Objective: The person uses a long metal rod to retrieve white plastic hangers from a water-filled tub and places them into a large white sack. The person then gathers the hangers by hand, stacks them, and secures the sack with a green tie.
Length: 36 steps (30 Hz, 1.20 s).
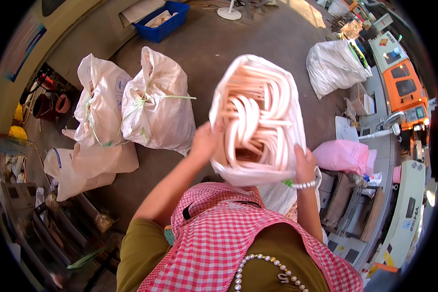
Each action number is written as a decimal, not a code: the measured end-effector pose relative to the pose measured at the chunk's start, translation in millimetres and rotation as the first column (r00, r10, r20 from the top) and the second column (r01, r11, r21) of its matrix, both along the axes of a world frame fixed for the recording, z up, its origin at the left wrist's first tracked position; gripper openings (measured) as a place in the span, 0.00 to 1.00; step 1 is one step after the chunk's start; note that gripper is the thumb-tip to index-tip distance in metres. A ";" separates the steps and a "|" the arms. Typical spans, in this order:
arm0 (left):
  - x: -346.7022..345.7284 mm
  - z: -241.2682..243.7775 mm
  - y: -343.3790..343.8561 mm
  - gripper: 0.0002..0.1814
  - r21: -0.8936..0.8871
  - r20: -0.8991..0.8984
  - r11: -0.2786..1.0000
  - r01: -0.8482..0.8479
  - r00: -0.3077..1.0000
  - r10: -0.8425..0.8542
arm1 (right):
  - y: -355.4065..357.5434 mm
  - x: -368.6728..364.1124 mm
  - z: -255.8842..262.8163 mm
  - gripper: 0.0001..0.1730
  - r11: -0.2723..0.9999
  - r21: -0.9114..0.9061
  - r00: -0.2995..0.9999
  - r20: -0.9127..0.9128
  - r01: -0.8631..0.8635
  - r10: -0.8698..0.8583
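Observation:
A white woven sack (255, 177) stands open-mouthed before me, filled with pale pinkish curved pieces (244, 116) that look like plastic hangers, stacked in nested bundles. My left hand (206, 140) is closed on the left side of the sack's rim. On the right side, my right hand (304, 162), with a beaded bracelet at the wrist, grips the rim low down. A bit of green tie (287, 182) shows beside the right hand. The sack's lower part is hidden beneath its mouth.
Two tied white sacks (158, 113) (102, 106) stand at the left, above flattened sacks (95, 168). A blue crate (162, 22) lies further off. At the right are another full sack (335, 67), a pink bag (343, 157) and an orange-and-white machine (403, 85).

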<state>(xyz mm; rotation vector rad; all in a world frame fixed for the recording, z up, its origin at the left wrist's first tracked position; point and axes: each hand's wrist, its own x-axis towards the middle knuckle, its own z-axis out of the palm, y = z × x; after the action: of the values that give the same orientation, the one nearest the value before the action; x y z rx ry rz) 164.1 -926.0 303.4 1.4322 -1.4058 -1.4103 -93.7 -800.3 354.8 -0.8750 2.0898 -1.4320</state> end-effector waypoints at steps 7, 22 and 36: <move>71.8 -78.2 -87.0 0.18 -0.210 0.366 0.961 -0.178 0.897 0.246 | -145.3 40.4 -106.8 0.18 0.965 0.106 0.967 0.106 -0.241 0.230; 45.1 -21.1 38.3 0.25 0.127 0.617 0.906 -0.404 0.747 0.246 | -151.9 42.1 -64.8 0.17 0.640 0.288 0.632 -0.133 -0.712 0.763; 20.5 -37.2 79.6 0.28 0.038 0.181 0.963 -0.266 0.950 0.255 | -176.5 110.0 -23.0 0.30 0.345 0.828 0.045 -0.364 -0.442 0.930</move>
<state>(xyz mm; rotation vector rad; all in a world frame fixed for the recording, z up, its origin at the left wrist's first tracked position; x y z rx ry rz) 184.7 -846.4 266.3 1.7471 -1.2303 -1.1927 16.3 -976.8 331.8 -2.2559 1.7049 0.3243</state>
